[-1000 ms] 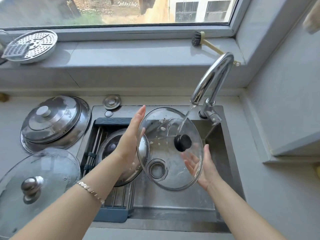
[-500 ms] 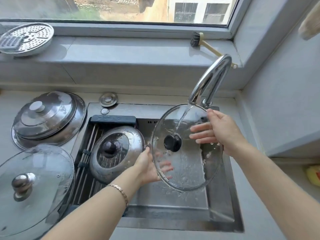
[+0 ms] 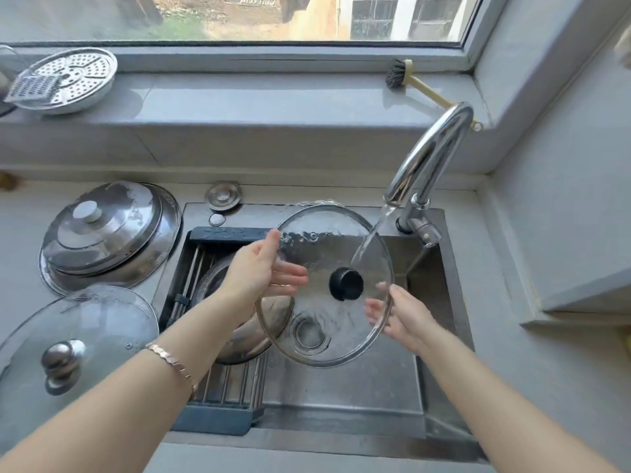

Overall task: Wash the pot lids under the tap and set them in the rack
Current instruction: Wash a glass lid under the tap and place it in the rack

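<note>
A clear glass lid (image 3: 321, 254) with a black knob (image 3: 345, 285) is tilted under the running tap (image 3: 426, 158); the stream lands just above the knob. My left hand (image 3: 256, 271) pinches its left rim, thumb on the front and fingers behind the glass. On the lower right rim, my right hand (image 3: 406, 319) props it up with straight fingers behind the glass. A steel lid (image 3: 239, 336) lies in the blue-framed rack (image 3: 218, 414) across the left of the sink (image 3: 358, 397).
Stacked steel lids (image 3: 106, 230) and a glass lid with a steel knob (image 3: 75, 343) sit on the counter to the left. A sink plug (image 3: 223, 196) lies behind the rack. On the window sill are a perforated steamer plate (image 3: 65, 80) and a brush (image 3: 399, 78).
The lid has turned under the stream. My right hand went from the upper right rim to the lower right. My left hand rose from the bottom to the left rim.
</note>
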`<state>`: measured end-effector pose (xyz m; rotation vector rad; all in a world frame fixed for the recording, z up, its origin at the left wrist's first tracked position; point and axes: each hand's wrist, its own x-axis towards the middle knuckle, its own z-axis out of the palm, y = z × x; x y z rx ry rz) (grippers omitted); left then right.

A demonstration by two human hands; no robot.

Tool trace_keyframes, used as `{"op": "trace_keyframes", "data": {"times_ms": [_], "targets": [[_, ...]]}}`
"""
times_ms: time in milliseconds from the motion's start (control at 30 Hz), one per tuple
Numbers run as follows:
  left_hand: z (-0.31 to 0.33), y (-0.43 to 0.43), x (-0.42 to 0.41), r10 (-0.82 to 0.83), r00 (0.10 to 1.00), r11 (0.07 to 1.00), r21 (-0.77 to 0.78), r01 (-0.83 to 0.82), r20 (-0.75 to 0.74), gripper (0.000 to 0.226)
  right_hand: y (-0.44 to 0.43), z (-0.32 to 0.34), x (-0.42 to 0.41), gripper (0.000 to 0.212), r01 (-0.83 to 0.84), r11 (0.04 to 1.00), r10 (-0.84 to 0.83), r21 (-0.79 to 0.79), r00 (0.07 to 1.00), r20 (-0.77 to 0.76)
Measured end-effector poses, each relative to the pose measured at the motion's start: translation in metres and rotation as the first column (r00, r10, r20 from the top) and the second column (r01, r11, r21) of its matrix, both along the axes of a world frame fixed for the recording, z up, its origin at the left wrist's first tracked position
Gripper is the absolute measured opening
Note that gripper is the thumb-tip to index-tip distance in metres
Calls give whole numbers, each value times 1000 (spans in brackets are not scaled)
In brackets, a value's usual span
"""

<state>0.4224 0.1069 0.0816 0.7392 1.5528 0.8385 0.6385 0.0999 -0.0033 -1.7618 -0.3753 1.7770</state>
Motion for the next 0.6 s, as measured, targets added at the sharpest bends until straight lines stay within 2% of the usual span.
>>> {"op": "trace_keyframes", "data": {"times_ms": [133, 200, 267, 333, 400, 433, 533, 600], "targets": [[18, 1, 15, -76, 995, 985, 150, 85, -61, 24, -8, -7, -8, 25, -60, 998, 61, -11, 998, 16], [22, 3, 25, -85, 990, 982, 159, 103, -113, 25, -5, -7, 0, 24, -82, 997, 80, 5, 984, 156], [24, 6, 37, -104, 979, 980, 151, 131, -176, 33, 4, -10, 15, 40, -97, 994, 74, 55, 939, 336], [24, 11, 49, -130, 962, 976, 142, 167, -240, 39, 15, -10, 32, 50, -85, 990, 28, 114, 904, 427], [22, 14, 59, -162, 938, 970, 126, 208, -306, 40, 27, 1, 38, 23, -23, 985, -47, 173, 922, 385], [19, 16, 64, -175, 926, 967, 117, 225, -335, 40, 32, 13, 35, 18, 17, 980, -88, 197, 930, 357], [17, 19, 72, -184, 915, 964, 115, 239, -358, 40, 48, 25, 27, 32, 103, 942, -188, 320, 950, 249], [17, 19, 76, -187, 923, 967, 104, 234, -335, 41, 56, 32, 18, 37, 112, 943, -182, 314, 962, 202]]}}
